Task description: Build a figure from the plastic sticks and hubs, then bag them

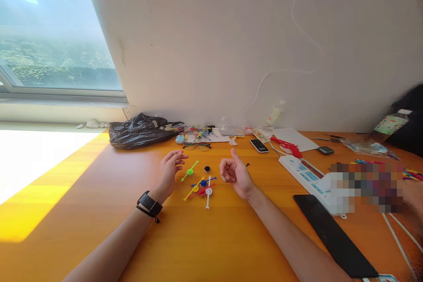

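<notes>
Several plastic arrow spinners lie between my hands on the wooden table. A green spinner (189, 171) lies apart, nearest my left hand (171, 171), whose loosely bent fingers are apart and hold nothing. Close together and partly overlapping are a yellow spinner (195, 188), a blue spinner (204, 183), a red spinner (202, 193) and a white spinner (209, 191). Behind them sits a small round black piece (207, 169). To the right, my right hand (236, 174) is held with its thumb up and fingers curled in; nothing shows in it.
A black plastic bag (140, 131), glasses (197, 146) and a black-faced device (259, 146) stand along the back. On the right lie a white power strip (309, 178) and a flat black slab (330, 231). Another person's hand (413, 191) shows at the right edge, by a blurred patch.
</notes>
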Demonstrator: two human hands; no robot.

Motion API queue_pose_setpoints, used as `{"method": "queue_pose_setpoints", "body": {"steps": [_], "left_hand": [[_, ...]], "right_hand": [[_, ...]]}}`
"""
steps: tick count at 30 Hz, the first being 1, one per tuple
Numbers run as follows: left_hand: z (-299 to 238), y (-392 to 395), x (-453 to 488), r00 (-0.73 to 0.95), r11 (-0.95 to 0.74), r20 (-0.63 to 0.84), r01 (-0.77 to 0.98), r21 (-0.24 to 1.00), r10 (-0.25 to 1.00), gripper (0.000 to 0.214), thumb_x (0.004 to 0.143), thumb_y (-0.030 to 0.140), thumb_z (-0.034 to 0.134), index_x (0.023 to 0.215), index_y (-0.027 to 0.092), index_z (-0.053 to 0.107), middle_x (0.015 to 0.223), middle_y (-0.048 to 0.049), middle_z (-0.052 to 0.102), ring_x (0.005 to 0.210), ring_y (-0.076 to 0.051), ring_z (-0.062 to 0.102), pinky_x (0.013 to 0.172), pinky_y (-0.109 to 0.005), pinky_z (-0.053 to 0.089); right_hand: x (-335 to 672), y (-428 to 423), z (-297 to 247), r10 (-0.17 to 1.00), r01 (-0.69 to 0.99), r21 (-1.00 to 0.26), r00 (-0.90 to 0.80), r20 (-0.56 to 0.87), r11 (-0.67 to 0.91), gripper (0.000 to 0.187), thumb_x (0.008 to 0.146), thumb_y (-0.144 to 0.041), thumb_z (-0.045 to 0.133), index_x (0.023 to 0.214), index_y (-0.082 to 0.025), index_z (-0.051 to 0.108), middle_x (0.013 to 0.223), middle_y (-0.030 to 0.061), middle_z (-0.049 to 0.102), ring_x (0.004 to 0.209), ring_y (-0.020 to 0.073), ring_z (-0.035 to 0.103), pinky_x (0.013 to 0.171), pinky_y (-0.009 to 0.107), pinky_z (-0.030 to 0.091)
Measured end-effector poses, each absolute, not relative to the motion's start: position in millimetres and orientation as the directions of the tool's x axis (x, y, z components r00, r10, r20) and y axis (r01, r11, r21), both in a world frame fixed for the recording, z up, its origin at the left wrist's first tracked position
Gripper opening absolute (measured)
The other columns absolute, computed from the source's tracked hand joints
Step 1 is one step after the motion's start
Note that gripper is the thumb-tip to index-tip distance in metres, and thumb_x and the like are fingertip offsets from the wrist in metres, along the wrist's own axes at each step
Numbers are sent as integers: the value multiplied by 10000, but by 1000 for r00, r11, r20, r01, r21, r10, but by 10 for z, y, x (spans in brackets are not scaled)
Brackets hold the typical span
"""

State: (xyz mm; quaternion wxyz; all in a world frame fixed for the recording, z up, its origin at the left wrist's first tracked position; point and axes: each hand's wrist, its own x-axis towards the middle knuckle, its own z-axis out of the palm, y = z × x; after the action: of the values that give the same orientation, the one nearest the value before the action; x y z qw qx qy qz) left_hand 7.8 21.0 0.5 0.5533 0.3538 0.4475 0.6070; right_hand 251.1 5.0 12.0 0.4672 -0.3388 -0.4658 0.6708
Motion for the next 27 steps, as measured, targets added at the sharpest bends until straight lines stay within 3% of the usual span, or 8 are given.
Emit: {"method": "queue_pose_setpoints", "body": {"steps": [2, 4, 7, 10, 12, 15, 20, 27], "left_hand": [[-23, 224, 78, -204, -99, 88, -44, 994, 975, 345, 832, 464, 695, 1019, 175, 679, 1016, -103, 765, 846, -197, 666, 691, -277, 479], [-47, 224, 88, -185, -169, 201, 175, 970, 962, 341, 826, 466, 685, 994, 170, 707, 1022, -103, 756, 923, -228, 662, 716, -291, 479], [-84, 196, 121, -85, -188, 219, 280, 942, 972, 342, 817, 477, 702, 972, 174, 735, 982, -91, 755, 884, -238, 670, 686, -300, 482], [-129, 153, 156, 42, -208, 208, 385, 899, 977, 364, 883, 503, 647, 1021, 176, 727, 848, -63, 745, 747, -216, 671, 643, -301, 490], [-153, 126, 174, 97, -235, 214, 424, 875, 972, 372, 923, 511, 606, 1041, 177, 721, 799, -52, 739, 697, -206, 669, 637, -300, 498], [-168, 93, 192, 151, -279, 236, 443, 852, 960, 390, 943, 515, 594, 1095, 179, 723, 787, -52, 743, 685, -207, 680, 644, -300, 509], [-138, 77, 214, 155, -312, 271, 474, 824, 950, 358, 961, 466, 557, 1066, 166, 723, 863, -83, 761, 728, -219, 700, 679, -312, 519], [-154, 147, 204, 146, -260, 218, 419, 870, 965, 348, 961, 453, 512, 933, 161, 698, 901, -81, 749, 732, -214, 700, 646, -304, 519]], "right_hand": [[2517, 56, 124, 954, -294, -949, -300, -19, -111, 757, 909, -822, 448, 561, -168, 601, 475, -37, 367, 440, 73, 258, 496, 285, 86], [2519, 68, 116, 972, -251, -965, -234, -19, -80, 704, 897, -801, 503, 600, -172, 606, 492, -43, 378, 449, 73, 260, 495, 277, 100], [2518, 96, 79, 991, -144, -989, -134, -19, -38, 623, 890, -770, 546, 689, -184, 611, 531, -51, 401, 468, 81, 278, 490, 258, 145], [2525, 139, 31, 996, 115, -992, -76, 50, 58, 588, 958, -736, 419, 790, -202, 600, 581, -47, 418, 500, 109, 349, 496, 249, 229], [2552, 175, 10, 992, 290, -949, -61, 112, 125, 547, 997, -677, 353, 838, -212, 593, 606, -40, 436, 532, 132, 406, 515, 255, 285], [2667, 235, 8, 984, 446, -879, -26, 176, 169, 412, 1005, -551, 428, 822, -220, 591, 638, -21, 485, 609, 160, 475, 576, 271, 328], [3020, 332, -14, 962, 714, -686, 69, 265, 138, 143, 896, -193, 588, 757, -212, 559, 767, 24, 562, 727, 184, 483, 646, 298, 266], [3214, 485, -223, 973, 827, -530, -83, 216, 188, 196, 820, -11, 540, 792, -190, 613, 880, 46, 628, 829, 182, 566, 732, 275, 374]]}}
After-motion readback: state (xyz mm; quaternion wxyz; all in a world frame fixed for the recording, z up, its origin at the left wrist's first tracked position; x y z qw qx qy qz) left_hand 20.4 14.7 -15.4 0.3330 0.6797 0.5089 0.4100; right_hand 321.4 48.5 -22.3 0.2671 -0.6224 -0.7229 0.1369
